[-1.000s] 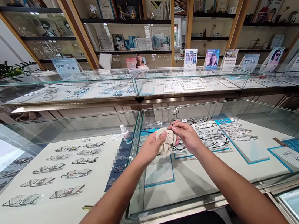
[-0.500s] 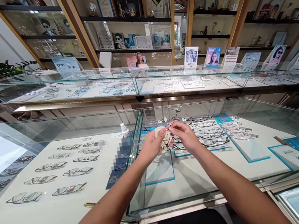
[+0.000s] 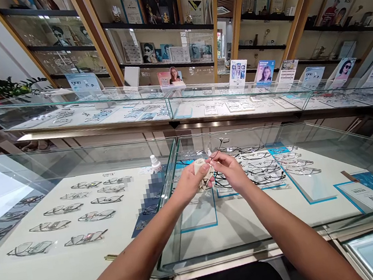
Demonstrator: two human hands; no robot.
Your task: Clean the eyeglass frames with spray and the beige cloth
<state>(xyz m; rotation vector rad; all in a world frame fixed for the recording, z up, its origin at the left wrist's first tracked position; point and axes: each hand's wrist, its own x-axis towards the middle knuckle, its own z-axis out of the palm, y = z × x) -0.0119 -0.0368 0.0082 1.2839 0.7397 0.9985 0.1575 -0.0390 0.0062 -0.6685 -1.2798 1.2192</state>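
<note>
Above the glass case, my left hand (image 3: 189,184) is closed around a cream cleaning cloth (image 3: 199,165), its thumb pressed on top. My right hand (image 3: 232,171) pinches a thin dark pair of eyeglasses (image 3: 220,146); part of the frame sticks up past the fingertips. The rest of that frame runs in toward the cloth, where fingers and folds hide it. Both hands meet at the cloth, fingertips nearly touching. Rows of eyeglasses (image 3: 264,178) lie in the case below and behind the right hand.
A white bottle (image 3: 155,164) stands on the left case, near more rows of eyeglasses (image 3: 96,215). A glass partition (image 3: 168,203) divides the two cases. Beyond them runs a long glass counter (image 3: 120,121) with upright cards. A brass-coloured piece (image 3: 110,257) lies near the left forearm.
The hands stay in nearly the same place. My right fingers have shifted slightly at the cloth, and the raised part of the eyeglasses has tilted a little.
</note>
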